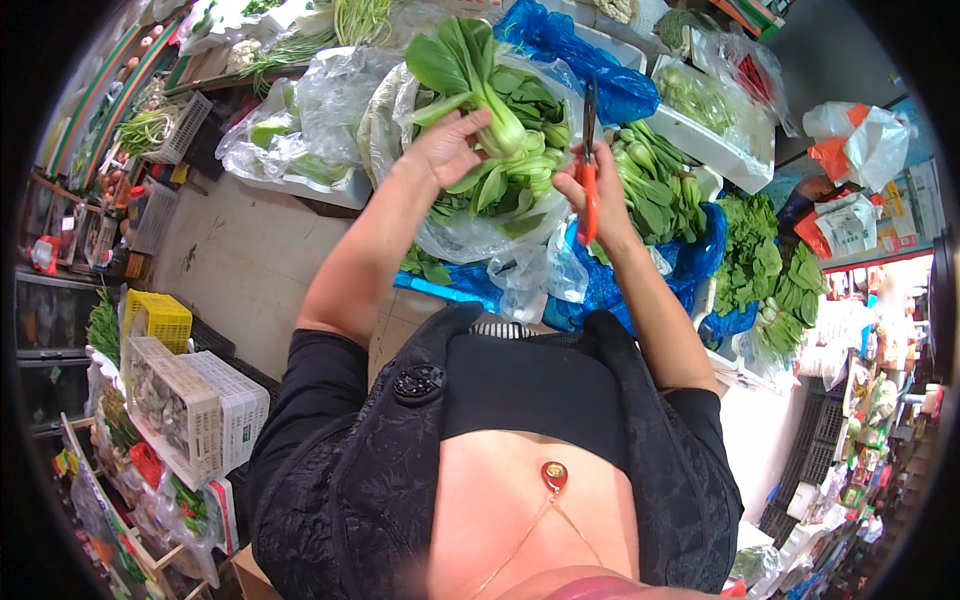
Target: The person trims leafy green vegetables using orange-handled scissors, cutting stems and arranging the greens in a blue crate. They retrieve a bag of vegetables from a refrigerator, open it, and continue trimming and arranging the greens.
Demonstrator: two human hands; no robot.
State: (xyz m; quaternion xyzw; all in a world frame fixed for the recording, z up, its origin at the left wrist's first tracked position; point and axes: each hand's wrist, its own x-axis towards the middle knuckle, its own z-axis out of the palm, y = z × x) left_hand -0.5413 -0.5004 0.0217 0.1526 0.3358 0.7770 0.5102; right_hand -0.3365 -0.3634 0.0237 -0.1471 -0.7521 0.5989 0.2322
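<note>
My left hand (452, 148) grips a head of bok choy (499, 124) by its pale stalks, its broad green leaves pointing away from me. Below it sits a pile of bok choy (546, 171) in a clear plastic bag (469, 241). In my right hand (609, 191) is a pair of scissors (589, 196) with orange handles, the dark blades pointing up and away, just right of the pile. More bok choy (651, 184) lies in rows beside that hand, partly over blue plastic (694, 251).
A foam box (352, 187) holding bagged greens stands left of the pile. Leafy greens (750, 251) lie to the right, below another foam box (757, 166). Blue plastic (570, 56) is bunched behind. Plastic crates (240, 397) stand at the lower left, beside the tiled floor (240, 240).
</note>
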